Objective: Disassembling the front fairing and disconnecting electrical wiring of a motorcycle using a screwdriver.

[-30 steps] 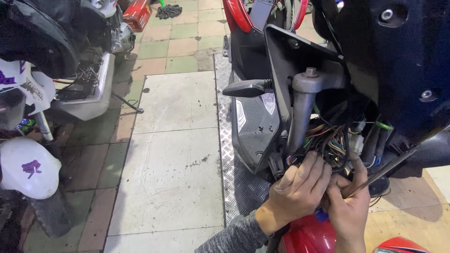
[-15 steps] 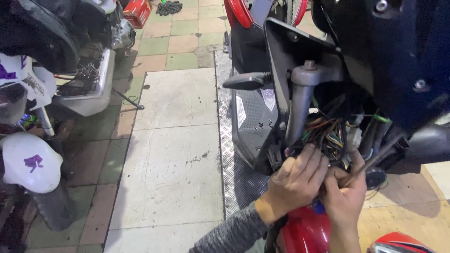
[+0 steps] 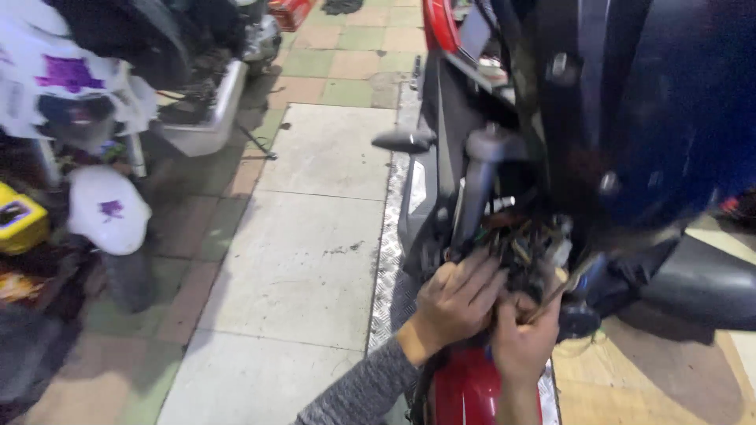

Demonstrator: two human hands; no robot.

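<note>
Wires [image 3: 526,244] in a tangled, many-coloured bundle sit inside the opened front of a dark blue scooter [image 3: 646,118], right of the middle of the scene, just right of a grey steering column [image 3: 478,182] that runs down behind the black inner panel. Both hands work at the near edge of this bundle. The left hand [image 3: 454,301], in a grey knitted sleeve [image 3: 358,393], comes in from the near side and lays its curled fingers [image 3: 480,279] against the wires; motion blur hides whether they pinch any single strand. The right hand [image 3: 524,340] rises from the near edge just right of it, touching the left, its fingers closed into a fist around a thin dark rod-like tool [image 3: 571,275] that slants up to the right into the wiring. Below the hands lies a red body panel [image 3: 465,389]. A strip of chequered metal plate [image 3: 386,252] runs under the scooter, and pale paving slabs [image 3: 307,236] stretch to the left. At the far left stand other parked scooters, one with white bodywork [image 3: 106,206] bearing a purple mark, and a yellow box [image 3: 20,220] sits at the left edge.
</note>
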